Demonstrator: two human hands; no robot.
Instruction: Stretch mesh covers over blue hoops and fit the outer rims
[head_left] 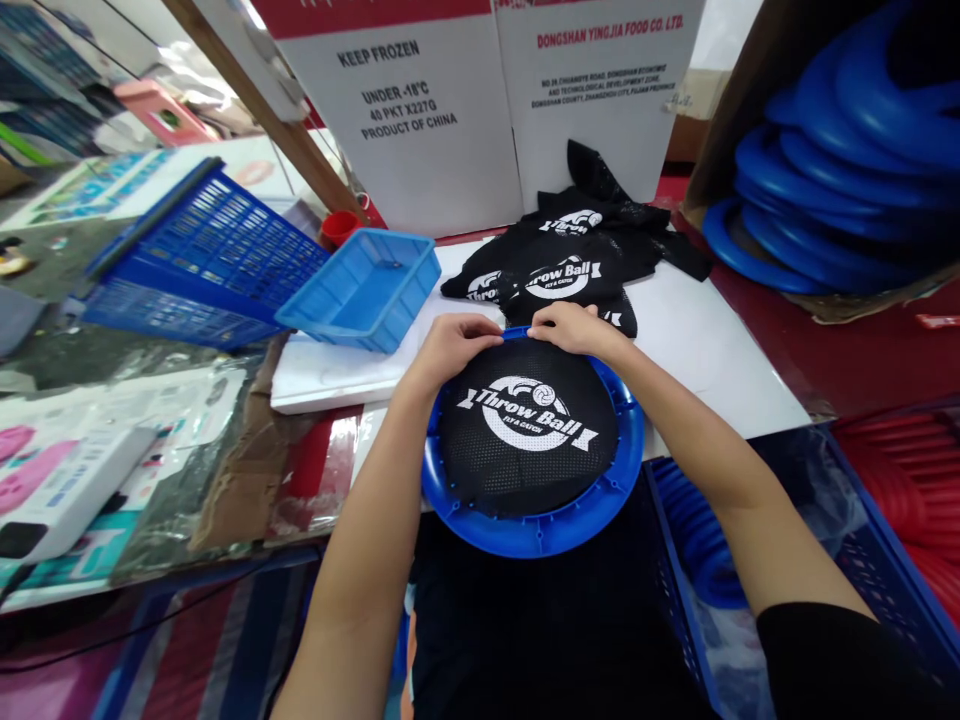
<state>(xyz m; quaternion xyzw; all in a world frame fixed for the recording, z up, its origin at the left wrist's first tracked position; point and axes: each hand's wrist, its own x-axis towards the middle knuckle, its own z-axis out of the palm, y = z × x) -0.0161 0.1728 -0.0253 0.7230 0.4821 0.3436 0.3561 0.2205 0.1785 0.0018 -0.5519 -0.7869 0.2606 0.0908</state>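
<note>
- The fingers of the left hand (450, 342) were curled down tight, pinching the far edge of the black net (527, 428) where it met the blue ring (534, 530)
- The fingers of the right hand (571, 328) were bent the same way, gripping the far edge of the net just beside the left hand
- The net was round, had white words saying "Throw Ball", and lay stretched flat inside the blue ring
- The ring sat at the near edge of the white board (705, 345), right in front of the person
- A pile of more black nets (574, 255) lay just past the hands, on the far side
- A small light blue tray (364, 290) sat to the left, with a dark blue basket (202, 265) leaning beside it
- A stack of blue rings (832, 170) sat in a box far to the right
- White cardboard boxes (480, 100) stood at the far end
</note>
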